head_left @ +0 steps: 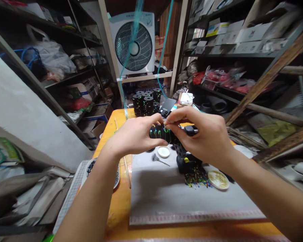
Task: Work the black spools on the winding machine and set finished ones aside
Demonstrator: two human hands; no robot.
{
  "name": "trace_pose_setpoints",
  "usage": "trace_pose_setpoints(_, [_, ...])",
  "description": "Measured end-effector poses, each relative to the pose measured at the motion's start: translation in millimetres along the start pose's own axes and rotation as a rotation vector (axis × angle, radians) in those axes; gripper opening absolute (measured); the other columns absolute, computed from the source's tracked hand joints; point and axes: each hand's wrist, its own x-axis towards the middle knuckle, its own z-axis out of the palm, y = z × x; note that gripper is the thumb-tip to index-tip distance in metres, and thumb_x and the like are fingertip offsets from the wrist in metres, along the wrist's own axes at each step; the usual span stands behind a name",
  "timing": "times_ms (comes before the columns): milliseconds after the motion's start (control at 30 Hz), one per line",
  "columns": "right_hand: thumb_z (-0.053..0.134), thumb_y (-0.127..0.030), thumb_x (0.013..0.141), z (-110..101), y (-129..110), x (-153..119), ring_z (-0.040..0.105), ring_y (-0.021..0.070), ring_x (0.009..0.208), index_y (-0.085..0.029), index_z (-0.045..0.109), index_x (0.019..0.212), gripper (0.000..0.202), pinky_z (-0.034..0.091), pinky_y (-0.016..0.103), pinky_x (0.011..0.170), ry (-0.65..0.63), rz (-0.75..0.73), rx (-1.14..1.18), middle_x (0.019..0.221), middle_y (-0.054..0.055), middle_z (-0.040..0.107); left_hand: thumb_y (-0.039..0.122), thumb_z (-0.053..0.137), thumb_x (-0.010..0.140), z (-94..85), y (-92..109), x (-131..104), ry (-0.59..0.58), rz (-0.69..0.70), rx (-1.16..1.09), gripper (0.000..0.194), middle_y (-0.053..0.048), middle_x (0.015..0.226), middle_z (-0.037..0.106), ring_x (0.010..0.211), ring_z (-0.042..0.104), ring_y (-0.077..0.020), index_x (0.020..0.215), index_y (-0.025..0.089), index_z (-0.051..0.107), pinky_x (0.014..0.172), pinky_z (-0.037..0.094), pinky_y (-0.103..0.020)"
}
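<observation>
A black ridged cylinder [158,132] with shiny green and blue marks lies sideways between my hands. My left hand [131,134] grips its left end, thumb below and fingers above. At the top of the cylinder, the thumb and forefinger of my right hand [204,132] are pinched together, close to my left fingertips; whatever is between them is too small to make out. Under my right hand stands a black holder [181,150], partly hidden. Small multicoloured pieces [197,177] are heaped by its base.
A white dish of pale bits [218,179], a small white dish [163,152] and a dark brush-like thing [159,159] lie on the grey mat [156,201]. Several black cylinders [146,101] stand at the back near a phone-like slab [168,107]. A box fan [133,43] hangs behind.
</observation>
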Motion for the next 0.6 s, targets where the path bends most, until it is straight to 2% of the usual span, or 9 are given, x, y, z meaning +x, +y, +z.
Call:
trace_pose_setpoints(233, [0.061, -0.007, 0.081, 0, 5, -2, 0.058, 0.0068, 0.078, -0.014, 0.058, 0.091, 0.013, 0.044, 0.019, 0.071, -0.057, 0.027, 0.039, 0.087, -0.001, 0.062, 0.048, 0.068, 0.08, 0.4, 0, -1, 0.008, 0.015, 0.01, 0.044, 0.006, 0.113, 0.061, 0.101, 0.059, -0.0191, 0.113, 0.026, 0.051, 0.079, 0.043, -0.03])
trace_pose_setpoints(433, [0.058, -0.003, 0.077, -5, 10, -1, 0.058, 0.006, 0.076, -0.014, 0.057, 0.087, 0.015, 0.046, 0.017, 0.069, -0.161, 0.131, 0.205, 0.084, -0.003, 0.061, 0.049, 0.07, 0.076, 0.9, 0, 0, -0.02, -0.063, -0.023, 0.054, 0.004, 0.118, 0.059, 0.106, 0.057, -0.0209, 0.118, 0.025, 0.047, 0.086, 0.045, -0.034])
trace_pose_setpoints(600, [0.056, -0.001, 0.077, -7, 11, 2, 0.057, 0.0059, 0.073, -0.014, 0.057, 0.088, 0.017, 0.044, 0.018, 0.065, -0.188, 0.037, 0.109, 0.083, -0.003, 0.061, 0.051, 0.069, 0.076, 1.5, 1, -1, -0.018, -0.08, -0.004, 0.052, 0.002, 0.113, 0.06, 0.103, 0.057, -0.023, 0.116, 0.024, 0.048, 0.084, 0.046, -0.036])
